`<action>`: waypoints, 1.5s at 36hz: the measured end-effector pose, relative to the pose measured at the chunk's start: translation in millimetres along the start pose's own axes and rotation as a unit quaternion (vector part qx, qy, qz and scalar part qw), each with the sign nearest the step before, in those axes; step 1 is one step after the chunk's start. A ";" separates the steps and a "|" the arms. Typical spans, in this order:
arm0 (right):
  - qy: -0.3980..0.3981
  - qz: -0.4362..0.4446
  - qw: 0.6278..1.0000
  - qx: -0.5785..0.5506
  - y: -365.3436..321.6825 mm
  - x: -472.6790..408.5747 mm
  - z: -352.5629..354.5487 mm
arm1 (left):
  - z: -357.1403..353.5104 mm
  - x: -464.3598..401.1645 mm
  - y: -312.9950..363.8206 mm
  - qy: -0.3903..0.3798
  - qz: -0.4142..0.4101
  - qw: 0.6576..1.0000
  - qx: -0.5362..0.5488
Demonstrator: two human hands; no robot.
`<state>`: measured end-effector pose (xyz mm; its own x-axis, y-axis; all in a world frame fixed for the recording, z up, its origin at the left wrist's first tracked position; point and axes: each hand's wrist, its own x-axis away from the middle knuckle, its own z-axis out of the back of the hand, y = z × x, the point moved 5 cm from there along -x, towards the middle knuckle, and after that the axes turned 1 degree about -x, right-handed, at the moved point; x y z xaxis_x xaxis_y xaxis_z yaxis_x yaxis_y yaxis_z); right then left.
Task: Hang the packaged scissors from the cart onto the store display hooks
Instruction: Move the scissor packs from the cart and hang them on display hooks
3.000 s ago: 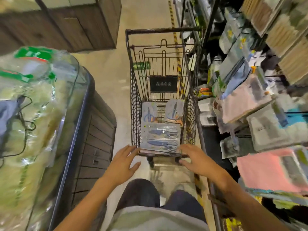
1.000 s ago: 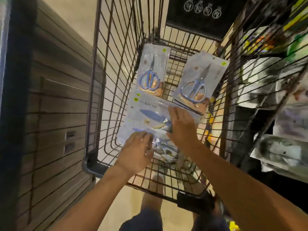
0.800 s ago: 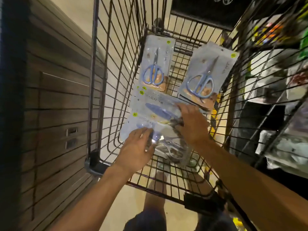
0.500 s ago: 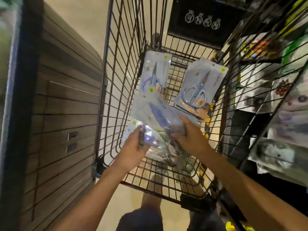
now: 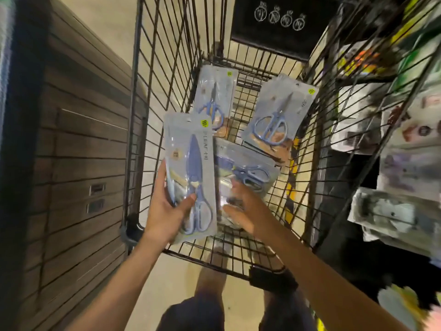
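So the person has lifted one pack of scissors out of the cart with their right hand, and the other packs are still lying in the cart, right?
Not quite: the left hand holds the lifted pack of scissors, thumb across its front, as the head view shows. The right hand reaches for another pack. The other packs do still lie in the cart.

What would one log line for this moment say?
left hand: holds scissors pack upright | right hand: open, reaching over flat pack | cart: two more packs at back
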<state>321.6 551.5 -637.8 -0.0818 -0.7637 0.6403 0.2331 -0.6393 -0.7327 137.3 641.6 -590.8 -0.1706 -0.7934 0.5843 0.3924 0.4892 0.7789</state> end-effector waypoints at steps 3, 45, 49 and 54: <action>0.044 0.012 0.992 0.122 26.0 -8.7 1.1 | 8.0 3.0 4.0 0.000 -0.013 1.000 -0.026; 0.143 0.043 0.989 -0.003 -141.0 129.7 118.7 | 50.2 114.5 201.6 -0.033 -0.185 0.973 -0.135; 0.219 0.111 0.967 -0.069 -180.9 188.2 146.2 | 61.0 140.5 245.9 -0.038 -0.239 0.958 -0.152; 0.283 0.153 0.937 -0.133 -200.2 259.0 159.7 | 67.5 166.5 271.3 -0.049 -0.284 0.948 -0.131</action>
<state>408.5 495.9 -288.4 -0.5697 -0.7917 0.2205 0.0868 -0.3247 -0.9418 154.3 666.7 -266.8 -0.5004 -0.8581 0.1151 0.4205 -0.1246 0.8987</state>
